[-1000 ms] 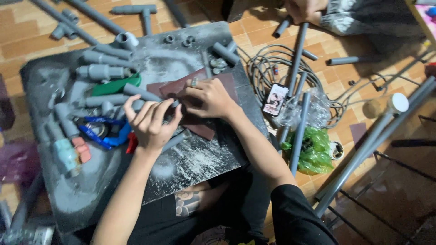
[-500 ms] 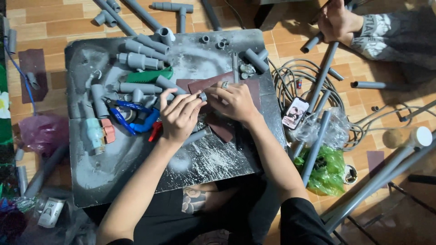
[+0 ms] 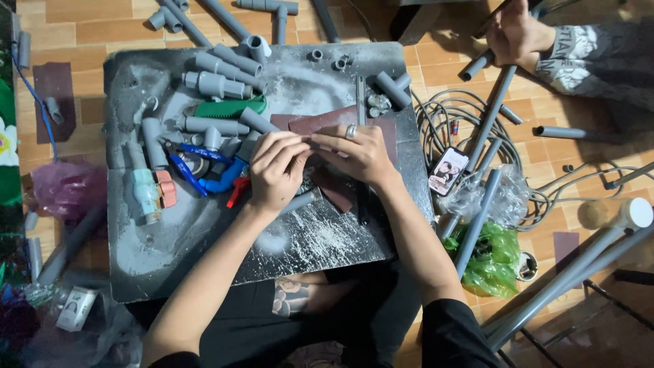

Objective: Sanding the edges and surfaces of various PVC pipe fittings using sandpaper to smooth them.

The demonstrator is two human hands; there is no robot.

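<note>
My left hand [image 3: 276, 170] and right hand [image 3: 355, 154] meet at the centre of the frame over the dusty grey desk [image 3: 204, 266]. The fingers of both close on a small piece between them, too hidden to name, above the maroon sandpaper sheets [image 3: 334, 123]. A short grey pipe [image 3: 298, 202] pokes out beneath my left palm. Left of it lie blue-handled pliers [image 3: 221, 178]; grey pipe fittings [image 3: 218, 85] crowd the upper left. At the upper right, another person's hand [image 3: 512, 31] grips a pipe.
</note>
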